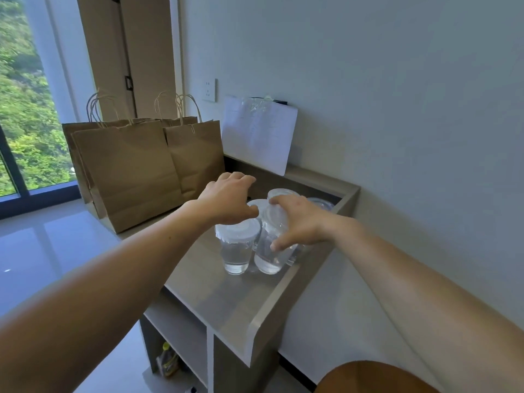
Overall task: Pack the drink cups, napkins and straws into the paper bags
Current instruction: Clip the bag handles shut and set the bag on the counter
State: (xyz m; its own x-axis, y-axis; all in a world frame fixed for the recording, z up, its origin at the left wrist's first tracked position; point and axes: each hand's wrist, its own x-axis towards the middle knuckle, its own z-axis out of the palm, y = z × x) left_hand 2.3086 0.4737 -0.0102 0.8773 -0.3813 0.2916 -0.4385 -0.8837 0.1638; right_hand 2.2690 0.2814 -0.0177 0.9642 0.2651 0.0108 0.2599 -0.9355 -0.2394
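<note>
Several clear lidded drink cups stand clustered on the grey counter (226, 296). My right hand (297, 219) grips the side of one cup (269, 251), which is tilted. My left hand (229, 198) hovers with spread fingers just above another cup (236, 248) and holds nothing. Further cups (282, 192) stand behind the hands, partly hidden. Brown paper bags with twine handles stand upright at the counter's far left: a large one (127, 171) in front and another (198, 154) to its right. No napkins or straws can be made out for certain.
A white sheet with a clear plastic packet (258, 131) leans on the wall behind the cups. The counter has a raised rim (286, 293) on the wall side. Open shelves (175, 336) lie under the counter. A window is at the left.
</note>
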